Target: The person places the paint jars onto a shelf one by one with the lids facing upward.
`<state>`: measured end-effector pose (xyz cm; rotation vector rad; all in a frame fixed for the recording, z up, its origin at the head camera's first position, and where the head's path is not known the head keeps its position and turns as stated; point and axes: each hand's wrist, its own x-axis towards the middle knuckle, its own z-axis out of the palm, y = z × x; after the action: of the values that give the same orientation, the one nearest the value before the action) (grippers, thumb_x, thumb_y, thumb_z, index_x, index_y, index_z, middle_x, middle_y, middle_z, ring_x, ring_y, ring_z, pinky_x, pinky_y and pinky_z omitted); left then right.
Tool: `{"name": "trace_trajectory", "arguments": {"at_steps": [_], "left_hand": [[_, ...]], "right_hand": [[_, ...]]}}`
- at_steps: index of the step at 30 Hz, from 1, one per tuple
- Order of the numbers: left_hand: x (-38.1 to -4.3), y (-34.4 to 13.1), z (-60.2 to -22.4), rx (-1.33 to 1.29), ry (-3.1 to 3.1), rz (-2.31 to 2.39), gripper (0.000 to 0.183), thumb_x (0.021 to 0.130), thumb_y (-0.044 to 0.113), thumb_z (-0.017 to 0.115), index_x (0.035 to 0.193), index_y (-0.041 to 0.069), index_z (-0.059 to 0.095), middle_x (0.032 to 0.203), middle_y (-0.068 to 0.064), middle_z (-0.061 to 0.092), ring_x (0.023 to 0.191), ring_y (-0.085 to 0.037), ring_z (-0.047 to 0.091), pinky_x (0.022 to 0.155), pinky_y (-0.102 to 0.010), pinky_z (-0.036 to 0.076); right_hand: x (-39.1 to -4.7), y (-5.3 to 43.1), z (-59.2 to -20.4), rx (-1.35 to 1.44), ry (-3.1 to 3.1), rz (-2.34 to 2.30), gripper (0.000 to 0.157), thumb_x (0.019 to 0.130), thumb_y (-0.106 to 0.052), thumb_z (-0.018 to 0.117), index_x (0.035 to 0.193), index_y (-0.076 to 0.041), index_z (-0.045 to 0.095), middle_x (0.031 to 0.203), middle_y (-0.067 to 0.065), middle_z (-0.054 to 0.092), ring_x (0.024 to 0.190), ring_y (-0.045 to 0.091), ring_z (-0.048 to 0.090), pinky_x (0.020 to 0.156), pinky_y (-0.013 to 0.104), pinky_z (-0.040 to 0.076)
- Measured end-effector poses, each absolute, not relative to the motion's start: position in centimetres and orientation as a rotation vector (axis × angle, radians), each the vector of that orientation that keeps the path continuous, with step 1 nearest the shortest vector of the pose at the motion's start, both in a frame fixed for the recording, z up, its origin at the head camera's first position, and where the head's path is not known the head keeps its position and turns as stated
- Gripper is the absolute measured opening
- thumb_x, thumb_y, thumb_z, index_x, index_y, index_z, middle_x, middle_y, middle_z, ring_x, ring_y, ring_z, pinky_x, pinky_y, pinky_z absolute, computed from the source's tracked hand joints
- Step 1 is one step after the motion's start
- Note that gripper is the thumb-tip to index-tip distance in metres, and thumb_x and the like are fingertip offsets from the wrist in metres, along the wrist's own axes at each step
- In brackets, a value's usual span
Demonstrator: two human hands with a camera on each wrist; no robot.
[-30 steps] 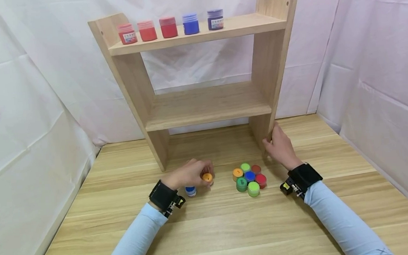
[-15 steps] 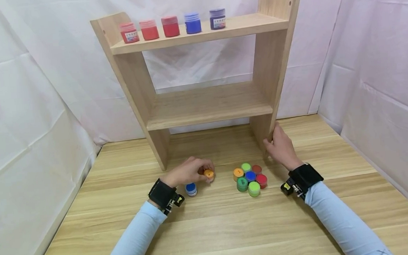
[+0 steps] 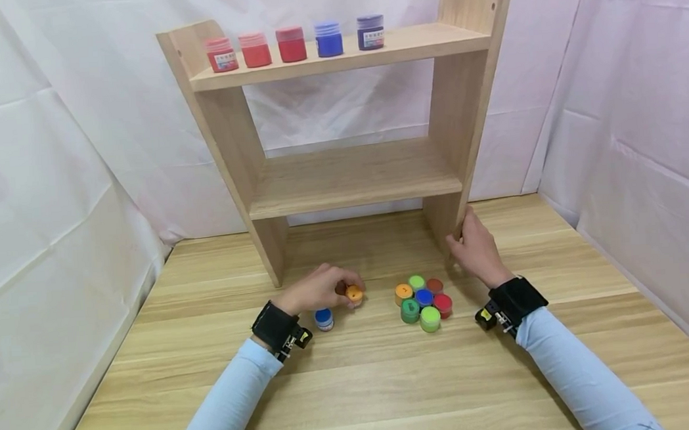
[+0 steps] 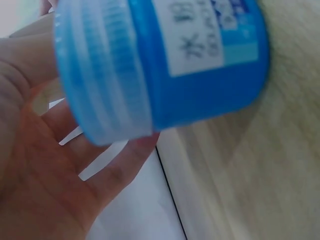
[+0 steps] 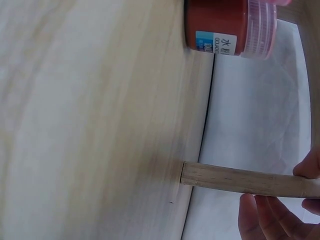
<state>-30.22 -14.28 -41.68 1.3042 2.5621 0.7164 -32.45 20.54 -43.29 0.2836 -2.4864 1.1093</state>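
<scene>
My left hand [image 3: 323, 288] pinches an orange-lidded paint jar [image 3: 355, 296] low over the table, between thumb and fingers. Just below that hand is a blue paint jar [image 3: 324, 319]; in the left wrist view the blue jar [image 4: 200, 65] is close up and hides the fingertips and whatever they hold. My right hand [image 3: 478, 249] grips the lower right side panel of the wooden shelf [image 3: 354, 175]. The right wrist view shows thumb and fingers on opposite faces of the panel [image 5: 240, 180].
Between my hands stands a tight cluster of jars with green, orange, blue, red and brown lids, including a light green jar [image 3: 430, 319]. Three red jars, among them a dark red jar [image 3: 291, 44], and two blue ones, including a navy jar [image 3: 371, 32], line the top shelf.
The left hand has shifted slightly right and away with the orange jar, leaving more of the blue jar uncovered. The right hand keeps its hold on the panel. The head view has moved a little.
</scene>
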Motion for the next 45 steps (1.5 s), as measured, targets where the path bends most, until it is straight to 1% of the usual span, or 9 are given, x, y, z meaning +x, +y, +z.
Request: {"name": "trace_trajectory", "arguments": {"at_steps": [3, 6, 10, 15, 19, 28, 34, 40, 45], "left_hand": [[-30.2, -14.3, -41.7, 1.274, 2.569, 0.716, 0.033, 0.078, 0.011, 0.077, 0.11, 0.012, 0.068, 0.095, 0.008, 0.064, 0.08, -0.009, 0.059, 0.07, -0.023, 0.048], [-30.2, -14.3, -41.9, 1.234, 2.588, 0.7, 0.039, 0.076, 0.011, 0.078, 0.112, 0.011, 0.065, 0.095, 0.008, 0.064, 0.083, -0.01, 0.059, 0.073, -0.026, 0.049], [-30.3, -14.3, -42.0, 1.206, 2.601, 0.687, 0.038, 0.076, 0.012, 0.078, 0.11, 0.012, 0.062, 0.095, 0.008, 0.063, 0.084, -0.01, 0.058, 0.076, -0.03, 0.049], [-30.6, -14.4, -42.2, 1.219, 2.588, 0.704, 0.032, 0.078, 0.016, 0.077, 0.106, 0.016, 0.061, 0.092, 0.008, 0.064, 0.081, -0.007, 0.059, 0.073, -0.024, 0.049], [-30.7, -14.3, -42.3, 1.227, 2.589, 0.707, 0.03, 0.079, 0.021, 0.076, 0.105, 0.017, 0.06, 0.091, 0.009, 0.063, 0.079, -0.005, 0.059, 0.071, -0.021, 0.048], [-30.4, -14.0, -41.9, 1.204, 2.642, 0.684, 0.029, 0.083, 0.03, 0.072, 0.107, 0.018, 0.06, 0.088, 0.012, 0.062, 0.078, -0.004, 0.059, 0.068, -0.02, 0.048], [-30.1, -13.7, -41.4, 1.234, 2.685, 0.708, 0.031, 0.084, 0.032, 0.071, 0.109, 0.017, 0.061, 0.087, 0.011, 0.062, 0.077, -0.006, 0.059, 0.066, -0.02, 0.048], [-29.9, -13.3, -41.1, 1.277, 2.73, 0.748, 0.032, 0.084, 0.033, 0.071, 0.11, 0.017, 0.061, 0.087, 0.01, 0.06, 0.075, -0.008, 0.058, 0.063, -0.021, 0.046], [-29.7, -12.9, -40.7, 1.27, 2.803, 0.766, 0.032, 0.083, 0.035, 0.071, 0.108, 0.018, 0.062, 0.084, 0.011, 0.06, 0.072, -0.006, 0.056, 0.06, -0.02, 0.046]], "right_hand": [[-32.4, 20.5, -43.4, 0.28, -2.486, 1.106, 0.069, 0.088, -0.007, 0.056, 0.147, 0.001, 0.021, 0.136, 0.026, 0.039, 0.114, 0.041, 0.048, 0.076, 0.05, 0.048], [-32.5, 20.5, -43.5, 0.278, -2.492, 1.098, 0.068, 0.088, -0.007, 0.056, 0.146, 0.003, 0.021, 0.135, 0.027, 0.04, 0.113, 0.041, 0.049, 0.076, 0.05, 0.048], [-32.5, 20.5, -43.4, 0.279, -2.494, 1.094, 0.068, 0.088, -0.007, 0.056, 0.145, 0.003, 0.021, 0.135, 0.027, 0.04, 0.113, 0.041, 0.049, 0.076, 0.05, 0.048], [-32.4, 20.5, -43.3, 0.283, -2.485, 1.106, 0.067, 0.088, -0.007, 0.056, 0.145, 0.003, 0.022, 0.135, 0.026, 0.04, 0.113, 0.041, 0.048, 0.075, 0.05, 0.049], [-32.4, 20.5, -43.3, 0.285, -2.481, 1.106, 0.067, 0.089, -0.007, 0.056, 0.145, 0.002, 0.022, 0.135, 0.026, 0.04, 0.114, 0.041, 0.048, 0.075, 0.051, 0.048], [-32.4, 20.5, -43.4, 0.284, -2.483, 1.105, 0.067, 0.089, -0.007, 0.056, 0.145, 0.003, 0.022, 0.134, 0.026, 0.04, 0.113, 0.041, 0.048, 0.074, 0.05, 0.049], [-32.5, 20.6, -43.3, 0.285, -2.483, 1.095, 0.067, 0.089, -0.008, 0.056, 0.145, 0.004, 0.022, 0.133, 0.027, 0.04, 0.112, 0.042, 0.049, 0.074, 0.051, 0.049], [-32.5, 20.6, -43.3, 0.285, -2.484, 1.102, 0.069, 0.089, -0.008, 0.056, 0.147, 0.001, 0.021, 0.136, 0.026, 0.039, 0.114, 0.041, 0.048, 0.076, 0.05, 0.048], [-32.4, 20.6, -43.4, 0.282, -2.48, 1.105, 0.068, 0.089, -0.007, 0.056, 0.146, 0.002, 0.022, 0.135, 0.026, 0.04, 0.114, 0.041, 0.048, 0.076, 0.051, 0.048]]}}
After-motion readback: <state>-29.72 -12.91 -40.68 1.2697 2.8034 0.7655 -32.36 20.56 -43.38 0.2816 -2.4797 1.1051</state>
